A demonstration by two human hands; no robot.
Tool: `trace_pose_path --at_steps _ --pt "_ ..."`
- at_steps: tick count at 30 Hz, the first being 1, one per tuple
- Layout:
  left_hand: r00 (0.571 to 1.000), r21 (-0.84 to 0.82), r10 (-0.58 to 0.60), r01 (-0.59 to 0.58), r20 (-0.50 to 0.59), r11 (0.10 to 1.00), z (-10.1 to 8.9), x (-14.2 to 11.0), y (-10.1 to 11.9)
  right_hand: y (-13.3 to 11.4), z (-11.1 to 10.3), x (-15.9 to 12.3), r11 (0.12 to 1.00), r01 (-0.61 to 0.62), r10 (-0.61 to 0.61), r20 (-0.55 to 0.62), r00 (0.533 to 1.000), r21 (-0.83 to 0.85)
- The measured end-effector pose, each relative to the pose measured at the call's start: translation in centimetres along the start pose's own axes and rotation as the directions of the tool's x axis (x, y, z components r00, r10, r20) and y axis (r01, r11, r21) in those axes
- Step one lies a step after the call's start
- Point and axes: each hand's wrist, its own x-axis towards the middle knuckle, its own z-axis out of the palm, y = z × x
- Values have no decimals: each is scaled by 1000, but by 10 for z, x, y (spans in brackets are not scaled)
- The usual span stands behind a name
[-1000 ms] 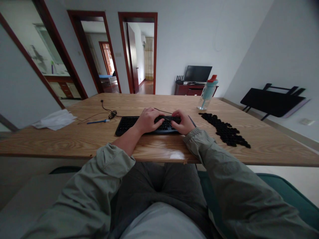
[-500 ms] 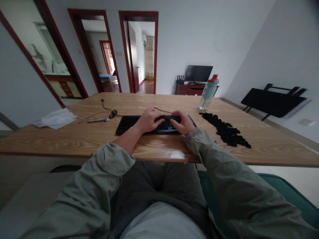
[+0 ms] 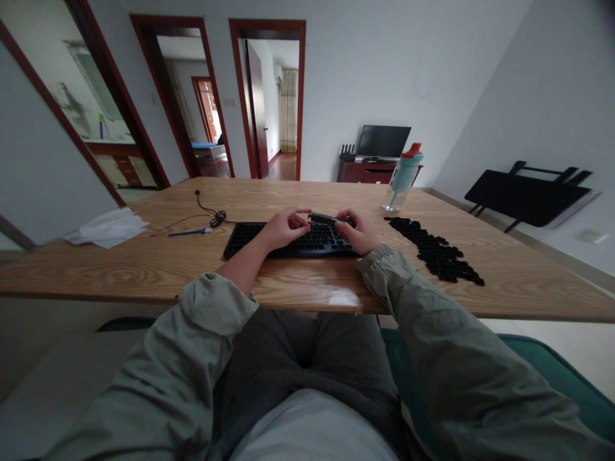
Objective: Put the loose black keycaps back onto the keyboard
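A black computer keyboard (image 3: 307, 242) lies near the front edge of the wooden table. Just above it, a long black space bar keycap (image 3: 323, 219) is held slightly tilted between my hands. My right hand (image 3: 358, 232) pinches its right end with thumb and fingers. The curled thumb and forefinger of my left hand (image 3: 284, 229) close around its left end; the exact contact there is too small to see. Right of the keyboard, many loose black keycaps (image 3: 435, 250) are spread in a long patch.
A blue-handled brush (image 3: 189, 233) and a coiled black cable (image 3: 218, 219) lie left of the keyboard. Further left are white tissues (image 3: 108, 228). A clear bottle with an orange lid (image 3: 402, 179) stands behind the keycaps. The table's front edge (image 3: 298, 307) runs before my lap.
The space bar keycap is raised and turned, so more of it shows between my hands. My left fingers have opened slightly and shifted a little left.
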Motion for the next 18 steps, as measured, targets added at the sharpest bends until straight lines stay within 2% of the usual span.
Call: trace_pose_path --at_steps 4,7,10,15,18 --pt "993 121 87 -78 -75 990 6 -1 6 -5 6 0 962 -196 180 102 978 188" --pt "983 224 152 -126 -103 966 9 -1 9 -9 10 0 929 -278 245 157 957 243" --pt "977 283 181 -143 -113 948 10 -1 11 -8 11 0 910 -325 276 208 938 258" --pt "982 317 161 -121 -102 941 8 -1 13 0 10 0 847 -408 314 299 901 339" --pt "984 348 152 -111 -93 931 7 -2 14 -1 10 0 865 -387 286 322 903 319"
